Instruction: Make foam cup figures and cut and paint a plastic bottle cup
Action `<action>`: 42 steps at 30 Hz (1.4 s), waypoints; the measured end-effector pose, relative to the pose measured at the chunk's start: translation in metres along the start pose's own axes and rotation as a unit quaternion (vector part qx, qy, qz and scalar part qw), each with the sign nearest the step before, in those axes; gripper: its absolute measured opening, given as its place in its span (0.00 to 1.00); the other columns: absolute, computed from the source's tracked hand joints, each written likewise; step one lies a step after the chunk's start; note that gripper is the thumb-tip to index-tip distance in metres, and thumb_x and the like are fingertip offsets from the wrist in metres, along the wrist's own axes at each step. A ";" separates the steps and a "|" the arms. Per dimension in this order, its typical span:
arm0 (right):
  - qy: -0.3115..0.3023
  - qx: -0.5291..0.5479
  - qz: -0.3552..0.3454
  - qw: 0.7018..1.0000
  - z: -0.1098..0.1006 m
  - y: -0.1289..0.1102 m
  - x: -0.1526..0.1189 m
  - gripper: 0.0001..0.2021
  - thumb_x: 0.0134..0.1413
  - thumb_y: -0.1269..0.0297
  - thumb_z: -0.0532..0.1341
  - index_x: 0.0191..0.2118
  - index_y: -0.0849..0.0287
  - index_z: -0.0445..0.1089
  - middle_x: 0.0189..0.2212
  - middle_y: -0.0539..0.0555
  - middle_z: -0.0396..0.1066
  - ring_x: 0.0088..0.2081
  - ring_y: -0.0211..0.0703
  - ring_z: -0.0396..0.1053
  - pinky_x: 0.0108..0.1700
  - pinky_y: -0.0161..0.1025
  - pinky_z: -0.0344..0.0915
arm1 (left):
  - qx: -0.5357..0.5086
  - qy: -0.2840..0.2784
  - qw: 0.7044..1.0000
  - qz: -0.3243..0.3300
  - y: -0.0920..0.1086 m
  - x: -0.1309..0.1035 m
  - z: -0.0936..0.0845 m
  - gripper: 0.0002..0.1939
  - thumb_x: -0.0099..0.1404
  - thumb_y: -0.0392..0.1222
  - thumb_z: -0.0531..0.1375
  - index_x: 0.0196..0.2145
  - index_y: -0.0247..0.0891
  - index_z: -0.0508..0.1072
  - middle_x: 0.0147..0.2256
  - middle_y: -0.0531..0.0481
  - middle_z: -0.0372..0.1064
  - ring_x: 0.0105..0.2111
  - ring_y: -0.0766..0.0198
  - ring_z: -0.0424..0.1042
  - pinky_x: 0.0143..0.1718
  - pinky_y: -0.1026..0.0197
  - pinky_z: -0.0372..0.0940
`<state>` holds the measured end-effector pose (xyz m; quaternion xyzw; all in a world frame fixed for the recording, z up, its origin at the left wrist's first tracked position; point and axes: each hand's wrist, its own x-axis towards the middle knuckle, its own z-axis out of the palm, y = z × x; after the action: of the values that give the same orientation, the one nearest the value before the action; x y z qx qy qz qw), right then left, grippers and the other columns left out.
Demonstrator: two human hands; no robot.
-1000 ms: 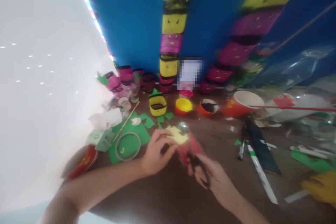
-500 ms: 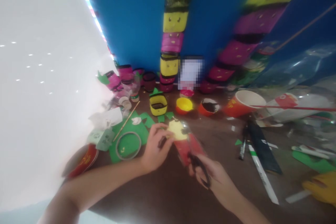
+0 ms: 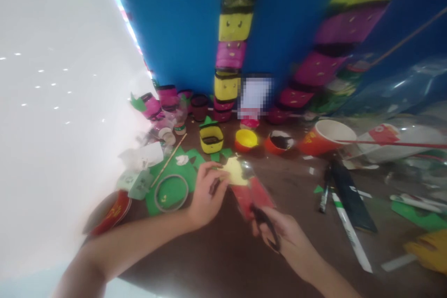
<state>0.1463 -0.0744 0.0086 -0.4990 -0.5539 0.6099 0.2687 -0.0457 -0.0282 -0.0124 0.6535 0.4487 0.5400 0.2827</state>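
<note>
Fingertips first, and on the left hand (image 3: pixel 206 195) they're drawn in close to the thumb, pinching the left edge of a ragged yellow piece (image 3: pixel 234 171)! Something small and dark shows between those fingers, too blurred to name. Over to the right hand (image 3: pixel 284 230), curled snugly round black-handled scissors (image 3: pixel 269 226); the blades are too smeared to read. Between the hands sits a red strip (image 3: pixel 247 195) with a clear, shiny edge, the yellow piece right at its far end.

Outward to the left: a grey ring (image 3: pixel 186 193) lying on a green sheet (image 3: pixel 193 177), a thin stick (image 3: pixel 169 160) slanting across that same sheet, and a red bowl (image 3: pixel 113 213) tipped at the near left. Straight beyond the hands, what a line-up: a yellow pot (image 3: pixel 211 145) with a black rim, then a cup of yellow paint (image 3: pixel 246 140), then an orange cup (image 3: pixel 275 145) with a dark inside, and a tall red cup (image 3: pixel 316 141) farther right! On the right side of the brown table (image 3: pixel 209 260), a white marker (image 3: pixel 351 233) lies beside a dark flat case (image 3: pixel 353 200). And at the far side, yellow and magenta stacks (image 3: pixel 232 28) climb against a blue wall (image 3: pixel 174 23).
</note>
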 end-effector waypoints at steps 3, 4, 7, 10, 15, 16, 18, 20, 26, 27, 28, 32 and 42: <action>-0.007 0.012 0.013 1.000 0.000 -0.001 0.000 0.22 0.48 0.42 0.57 0.31 0.61 0.67 0.20 0.49 0.63 0.18 0.31 0.54 0.17 0.30 0.49 | 0.018 0.002 1.000 0.001 0.002 0.001 -0.001 0.05 0.63 0.36 0.55 0.37 0.39 0.69 0.43 0.46 0.56 0.42 0.65 0.65 0.39 0.62 0.67; -0.011 0.014 0.015 1.000 0.000 -0.002 -0.001 0.22 0.48 0.42 0.57 0.30 0.61 0.67 0.20 0.49 0.62 0.18 0.31 0.53 0.17 0.30 0.48 | 0.022 0.004 1.000 0.000 0.002 0.001 -0.001 0.05 0.63 0.36 0.55 0.37 0.39 0.69 0.43 0.46 0.56 0.42 0.65 0.65 0.39 0.62 0.67; -0.022 0.014 0.016 1.000 0.000 -0.003 -0.001 0.23 0.48 0.42 0.57 0.28 0.61 0.67 0.20 0.48 0.61 0.18 0.30 0.52 0.17 0.30 0.47 | 0.024 0.008 1.000 0.000 0.004 0.002 -0.002 0.05 0.63 0.36 0.55 0.37 0.38 0.69 0.43 0.46 0.56 0.41 0.66 0.66 0.39 0.63 0.67; -0.023 0.006 0.012 1.000 -0.001 -0.005 -0.001 0.23 0.49 0.41 0.56 0.26 0.60 0.67 0.19 0.48 0.60 0.18 0.30 0.52 0.18 0.31 0.47 | 0.019 0.013 1.000 0.000 0.005 0.004 -0.001 0.05 0.63 0.36 0.55 0.37 0.38 0.69 0.42 0.46 0.56 0.39 0.67 0.66 0.37 0.64 0.67; -0.029 0.003 0.018 0.999 -0.001 -0.003 -0.001 0.21 0.50 0.44 0.57 0.30 0.60 0.66 0.20 0.48 0.62 0.18 0.30 0.52 0.18 0.31 0.47 | 0.016 0.017 1.000 -0.001 0.007 0.005 -0.001 0.05 0.63 0.36 0.55 0.37 0.38 0.69 0.42 0.46 0.57 0.38 0.68 0.67 0.35 0.66 0.67; -0.032 0.005 0.022 0.999 -0.001 -0.003 -0.001 0.20 0.50 0.44 0.57 0.31 0.60 0.66 0.21 0.48 0.62 0.18 0.30 0.52 0.18 0.31 0.47 | 0.018 0.019 1.000 -0.002 0.008 0.005 -0.001 0.05 0.63 0.36 0.55 0.37 0.38 0.69 0.42 0.46 0.57 0.38 0.68 0.66 0.35 0.66 0.67; -0.040 0.005 0.027 0.999 -0.002 -0.002 -0.002 0.20 0.51 0.45 0.56 0.31 0.60 0.65 0.21 0.48 0.62 0.18 0.30 0.52 0.18 0.31 0.47 | 0.020 0.024 0.999 -0.008 0.008 0.005 -0.001 0.05 0.63 0.37 0.54 0.37 0.38 0.70 0.42 0.46 0.57 0.38 0.68 0.66 0.34 0.66 0.67; -0.048 0.000 0.030 0.998 -0.002 -0.001 -0.002 0.20 0.51 0.45 0.56 0.32 0.60 0.66 0.21 0.48 0.62 0.19 0.30 0.52 0.19 0.31 0.47 | 0.021 0.027 0.999 -0.016 0.009 0.005 -0.001 0.06 0.64 0.37 0.54 0.36 0.38 0.70 0.42 0.46 0.57 0.38 0.68 0.66 0.33 0.67 0.66; -0.054 -0.034 0.033 0.997 -0.002 -0.001 -0.003 0.17 0.53 0.49 0.55 0.32 0.60 0.66 0.20 0.48 0.62 0.20 0.32 0.53 0.21 0.31 0.49 | 0.027 0.036 0.999 -0.016 0.009 0.006 -0.001 0.07 0.64 0.38 0.54 0.37 0.39 0.71 0.42 0.45 0.59 0.41 0.65 0.67 0.36 0.65 0.66; -0.053 -0.038 0.032 0.997 -0.002 -0.002 -0.003 0.17 0.53 0.49 0.55 0.32 0.60 0.66 0.20 0.48 0.62 0.20 0.32 0.53 0.21 0.31 0.49 | 0.028 0.036 0.999 -0.016 0.009 0.006 -0.001 0.07 0.64 0.38 0.54 0.37 0.40 0.71 0.42 0.45 0.59 0.41 0.65 0.67 0.36 0.64 0.67; -0.052 -0.041 0.030 0.997 -0.002 -0.002 -0.003 0.17 0.53 0.49 0.55 0.33 0.60 0.66 0.20 0.48 0.62 0.20 0.32 0.53 0.21 0.31 0.49 | 0.029 0.036 0.999 -0.018 0.009 0.006 -0.001 0.07 0.64 0.38 0.54 0.37 0.40 0.71 0.42 0.45 0.59 0.42 0.64 0.67 0.37 0.64 0.67; -0.066 -0.043 0.034 0.996 -0.002 -0.002 -0.002 0.15 0.55 0.52 0.54 0.32 0.60 0.66 0.20 0.49 0.63 0.20 0.32 0.55 0.22 0.31 0.51 | 0.025 0.032 0.999 -0.028 0.008 0.006 -0.001 0.08 0.64 0.38 0.53 0.37 0.40 0.72 0.42 0.45 0.59 0.43 0.64 0.66 0.39 0.62 0.67; -0.083 -0.047 0.055 0.994 -0.002 -0.008 -0.003 0.10 0.51 0.59 0.57 0.26 0.59 0.64 0.21 0.48 0.64 0.24 0.34 0.59 0.28 0.32 0.56 | -0.003 0.035 0.998 -0.054 0.003 0.008 0.000 0.05 0.63 0.38 0.55 0.38 0.38 0.68 0.41 0.46 0.60 0.42 0.65 0.65 0.40 0.63 0.64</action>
<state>0.1472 -0.0741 0.0175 -0.4884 -0.5739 0.6366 0.1638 -0.0451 -0.0225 -0.0066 0.6080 0.4917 0.5480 0.2973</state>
